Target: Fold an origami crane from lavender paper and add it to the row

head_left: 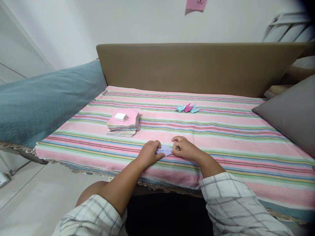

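A small piece of folded lavender paper (165, 150) lies on the striped cloth, between my two hands. My left hand (149, 153) grips its left side, thumb in front and fingers curled behind. On the right end, my right hand (185, 148) pinches the paper's tip between thumb and fingertip. Part of the paper is hidden under the left fingers. Farther back stand several folded paper cranes, light blue (180, 108) and magenta (188, 108). Left of my hands sits a stack of square paper sheets (124, 124), with a white plug adapter (120, 117) on top.
The striped cloth (221, 131) covers a couch seat with a brown backrest (192, 67). A blue-covered armrest (54, 98) bounds the left side, and a grey cushion (290, 111) leans at the right. A pink note (196, 5) hangs on the wall.
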Motion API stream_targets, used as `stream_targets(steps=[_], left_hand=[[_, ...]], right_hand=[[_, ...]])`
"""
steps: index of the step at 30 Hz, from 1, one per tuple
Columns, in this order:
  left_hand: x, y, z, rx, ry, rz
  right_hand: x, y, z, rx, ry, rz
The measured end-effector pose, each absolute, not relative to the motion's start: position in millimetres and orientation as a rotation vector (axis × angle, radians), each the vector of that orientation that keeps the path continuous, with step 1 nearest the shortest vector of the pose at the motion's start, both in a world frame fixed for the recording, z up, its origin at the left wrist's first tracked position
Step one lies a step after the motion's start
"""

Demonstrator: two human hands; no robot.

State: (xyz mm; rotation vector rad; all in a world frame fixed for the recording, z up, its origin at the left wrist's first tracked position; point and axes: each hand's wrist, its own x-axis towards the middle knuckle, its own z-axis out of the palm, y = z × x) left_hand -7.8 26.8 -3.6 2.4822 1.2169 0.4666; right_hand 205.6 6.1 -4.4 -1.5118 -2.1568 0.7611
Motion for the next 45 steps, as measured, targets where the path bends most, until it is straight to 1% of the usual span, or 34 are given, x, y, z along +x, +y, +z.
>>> stream_targets(steps=[8,14,32,45], left_hand=[[-8.5,30.3,-10.0,2.549,1.114,0.432],[-9.5,31.7,-12.9,2.558,1.108,0.440],[-10.8,32.7,-10.8,2.511,1.113,0.455],[-3.3,26.2,-4.5,2.497,1.168,0.500]], right_hand=[[208.0,5.1,-2.5,-1.511,-2.154,0.786],[217.3,3.3,-1.5,-1.441,-2.136,0.928],[220.9,2.0,1.8,-1.482,-2.169,0.900],[206.5,4.7,-0.6,-1.588,-2.201,0.645]])
